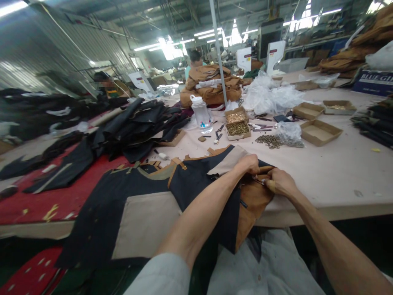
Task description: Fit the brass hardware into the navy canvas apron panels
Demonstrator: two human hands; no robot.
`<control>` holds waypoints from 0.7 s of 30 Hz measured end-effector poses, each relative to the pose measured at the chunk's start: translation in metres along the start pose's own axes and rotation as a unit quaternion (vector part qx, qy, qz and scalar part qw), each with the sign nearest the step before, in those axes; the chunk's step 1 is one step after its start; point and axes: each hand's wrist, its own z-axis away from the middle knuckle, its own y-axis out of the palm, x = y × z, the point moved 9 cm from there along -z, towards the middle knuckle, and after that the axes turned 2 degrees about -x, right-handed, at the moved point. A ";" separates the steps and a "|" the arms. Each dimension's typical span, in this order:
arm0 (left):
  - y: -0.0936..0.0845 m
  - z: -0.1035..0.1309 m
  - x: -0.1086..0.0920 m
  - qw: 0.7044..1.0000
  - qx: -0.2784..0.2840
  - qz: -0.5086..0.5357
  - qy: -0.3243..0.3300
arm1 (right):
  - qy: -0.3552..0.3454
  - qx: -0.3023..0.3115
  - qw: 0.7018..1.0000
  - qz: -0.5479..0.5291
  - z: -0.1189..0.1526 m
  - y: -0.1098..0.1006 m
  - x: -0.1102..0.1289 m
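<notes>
A dark navy garment [102,205] with beige panels and brown trim lies over the table's front edge, part of it hanging down. Its right end is folded so that the brown inner side [250,207] shows. My left hand [250,165] is closed on the folded cloth near the top of this end. Close beside it, my right hand [280,182] is closed around what looks like a small, thin metal tool, its tip pointing at the brown cloth between the hands. The tool's kind is hard to make out, as the fingers cover most of it.
Behind the garment stand a clear water bottle [201,114] and small boxes of brass-coloured hardware [238,128]. Loose metal pieces [268,141] lie beside a plastic bag. Dark cloth is heaped [138,123] at left, brown garments [211,84] at the back. Two people are beyond.
</notes>
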 end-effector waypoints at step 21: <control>0.000 0.030 0.015 0.989 -0.069 0.100 -0.089 | -0.048 0.085 0.995 -0.014 -0.021 -0.006 0.001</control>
